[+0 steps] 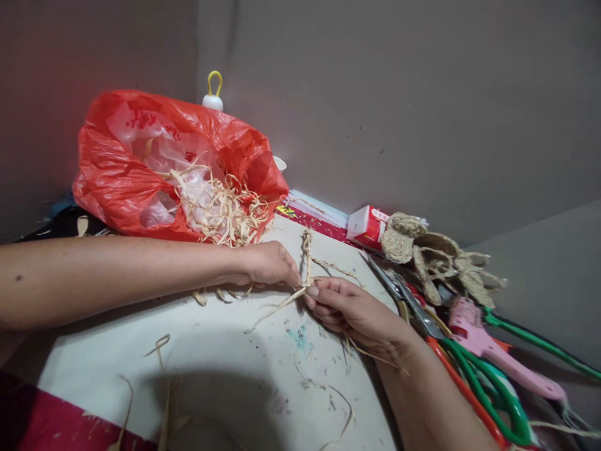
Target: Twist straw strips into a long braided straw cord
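A braided straw cord [308, 254] stands up from between my two hands over the white board [225, 363]. My left hand [268, 263] is closed, pinching loose straw strands at the cord's base. Facing it, my right hand [350, 308] is closed as well, its fingers gripping the same strands and the cord's lower end. Loose strands [275, 307] trail down and to the left from the pinch. More thin strands hang under my right wrist.
A red plastic bag [141, 169] spilling straw [220, 210] lies at the back left. To the right lie scissors with green handles [488, 382], a pink glue gun [488, 344], woven straw pieces [436, 257] and a small red-and-white box [369, 225]. Straw scraps litter the board.
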